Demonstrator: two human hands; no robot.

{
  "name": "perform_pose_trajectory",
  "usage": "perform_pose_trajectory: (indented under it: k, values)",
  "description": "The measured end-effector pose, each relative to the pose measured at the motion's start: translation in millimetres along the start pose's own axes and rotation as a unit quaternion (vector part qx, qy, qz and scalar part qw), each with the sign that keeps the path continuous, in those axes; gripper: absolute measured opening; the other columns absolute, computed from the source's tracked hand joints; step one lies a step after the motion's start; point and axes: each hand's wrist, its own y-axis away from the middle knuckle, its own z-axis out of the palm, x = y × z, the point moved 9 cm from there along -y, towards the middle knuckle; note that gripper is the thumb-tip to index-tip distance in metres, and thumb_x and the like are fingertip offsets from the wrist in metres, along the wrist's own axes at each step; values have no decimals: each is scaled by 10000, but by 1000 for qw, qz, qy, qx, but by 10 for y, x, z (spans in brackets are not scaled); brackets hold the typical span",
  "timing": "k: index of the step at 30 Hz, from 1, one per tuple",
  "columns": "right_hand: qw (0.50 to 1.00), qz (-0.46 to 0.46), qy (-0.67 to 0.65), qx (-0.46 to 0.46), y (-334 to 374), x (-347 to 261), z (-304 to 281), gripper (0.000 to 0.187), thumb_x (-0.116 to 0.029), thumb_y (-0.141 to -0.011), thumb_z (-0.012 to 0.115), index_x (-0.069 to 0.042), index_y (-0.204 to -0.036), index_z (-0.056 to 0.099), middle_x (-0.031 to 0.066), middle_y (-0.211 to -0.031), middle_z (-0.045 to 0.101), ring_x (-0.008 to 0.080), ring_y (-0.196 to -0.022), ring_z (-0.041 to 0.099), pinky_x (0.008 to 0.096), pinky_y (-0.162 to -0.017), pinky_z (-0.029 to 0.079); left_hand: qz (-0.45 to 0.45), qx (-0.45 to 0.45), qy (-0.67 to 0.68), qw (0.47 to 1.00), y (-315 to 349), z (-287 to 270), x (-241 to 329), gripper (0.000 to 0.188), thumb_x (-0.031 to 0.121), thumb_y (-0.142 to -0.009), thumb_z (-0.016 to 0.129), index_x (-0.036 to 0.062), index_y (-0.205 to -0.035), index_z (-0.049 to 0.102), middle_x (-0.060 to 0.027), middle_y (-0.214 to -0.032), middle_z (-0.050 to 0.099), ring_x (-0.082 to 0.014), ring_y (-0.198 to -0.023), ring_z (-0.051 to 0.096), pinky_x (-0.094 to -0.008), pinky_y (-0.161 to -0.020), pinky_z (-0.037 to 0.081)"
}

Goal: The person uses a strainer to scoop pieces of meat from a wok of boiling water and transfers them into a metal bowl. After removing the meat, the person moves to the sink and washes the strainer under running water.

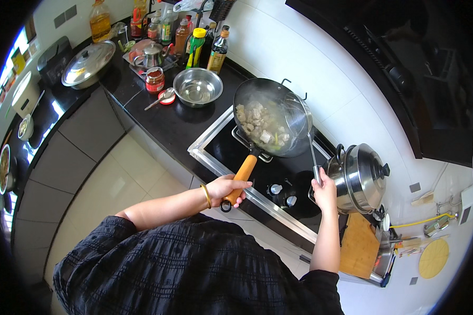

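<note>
Left hand (227,188) wrapped around wok's orange handle (242,177). Right hand (325,191) clenched on wire skimmer's shaft (314,155). Black wok (268,118) on stove (231,149), pale meat chunks (260,125) in liquid; skimmer basket at far rim. Judged mid-blanching; scooping needs wok steadied.

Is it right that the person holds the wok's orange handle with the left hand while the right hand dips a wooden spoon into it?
Not quite. In the head view the right hand holds a wire-mesh skimmer, not a wooden spoon. The left hand does grip the wok by its orange handle.
</note>
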Motion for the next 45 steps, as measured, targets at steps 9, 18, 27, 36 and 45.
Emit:
perform_pose_trajectory:
  k: [9, 18, 27, 36, 45]
  values:
    - [903, 178, -344, -187, 26, -187, 670, 226, -75, -838, 490, -111, -1062, 494, 1, -579, 444, 73, -393, 407, 201, -314, 319, 1, 19, -5, 1000, 11, -60, 16, 300, 193, -797, 601, 38, -942, 388, -69, -638, 529, -131, -449, 513, -251, -389, 435]
    - [914, 104, -340, -198, 88, -629, 993, 366, -51, -830, 504, -112, -1188, 453, -15, -577, 424, 52, -395, 389, 196, -336, 321, 2, 23, -4, 1000, -4, -95, 10, 287, 201, -797, 602, 45, -929, 400, -67, -643, 530, -132, -453, 517, -250, -384, 431]
    - [991, -62, -93, -80, 460, -600, 504, 489, -27, -770, 553, -45, -1237, 410, 42, -668, 473, 67, -533, 391, 203, -504, 360, 1, 7, -1, 1000, 7, -72, 17, 335, 201, -791, 611, 46, -954, 362, -70, -641, 532, -129, -455, 524, -246, -383, 435]
    - [981, -40, -158, -104, 715, -657, 233, 495, 1, -804, 520, -74, -1273, 382, -49, -627, 420, 14, -453, 328, 169, -395, 289, -4, 3, 1, 1000, 32, -56, 38, 350, 199, -792, 611, 42, -967, 352, -69, -639, 532, -126, -454, 521, -240, -385, 437]
    - [962, 15, -208, -177, 793, -714, 355, 509, -33, -817, 519, -81, -1293, 345, -39, -598, 407, 17, -408, 333, 171, -353, 277, 0, 10, 4, 1000, 27, -82, 41, 366, 196, -794, 608, 32, -979, 339, -70, -637, 532, -125, -451, 521, -236, -384, 437]
